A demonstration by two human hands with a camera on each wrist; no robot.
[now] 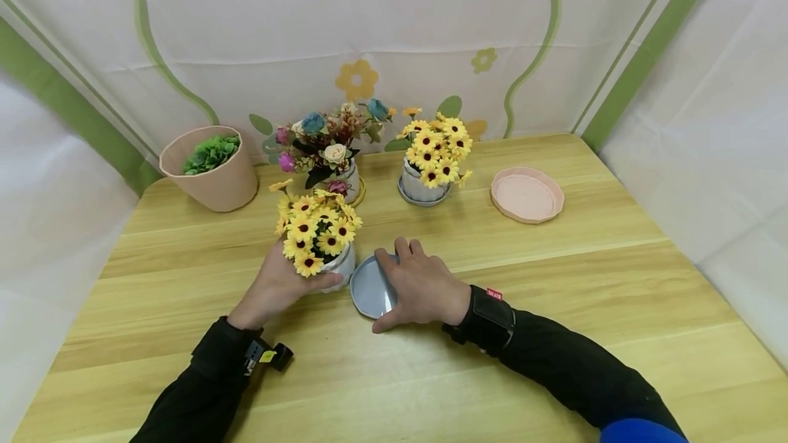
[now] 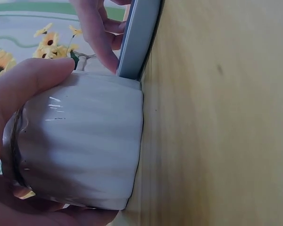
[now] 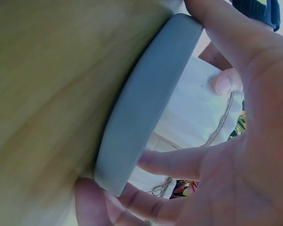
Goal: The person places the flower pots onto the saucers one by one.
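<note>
My left hand (image 1: 275,287) grips a white ribbed flowerpot (image 1: 342,266) filled with yellow daisy-like flowers (image 1: 317,230). In the left wrist view, the thumb lies along one side of the pot (image 2: 85,136) and the fingers wrap the opposite side; its base is at the tabletop. Just right of it, my right hand (image 1: 426,286) spans a grey-blue saucer (image 1: 369,289) on the table, its palm hiding part of the dish. Thumb and fingers hold opposite edges of the saucer (image 3: 144,103) in the right wrist view. The pot stands close beside the saucer's left edge.
Behind stand a mixed-flower pot (image 1: 349,180) on a yellow saucer (image 1: 359,195) and another yellow-flowered pot (image 1: 421,183) on a grey saucer (image 1: 425,201). A pink pot (image 1: 224,183) with greenery is back left; a pink saucer (image 1: 527,195) lies back right. A printed curtain (image 1: 418,26) hangs behind.
</note>
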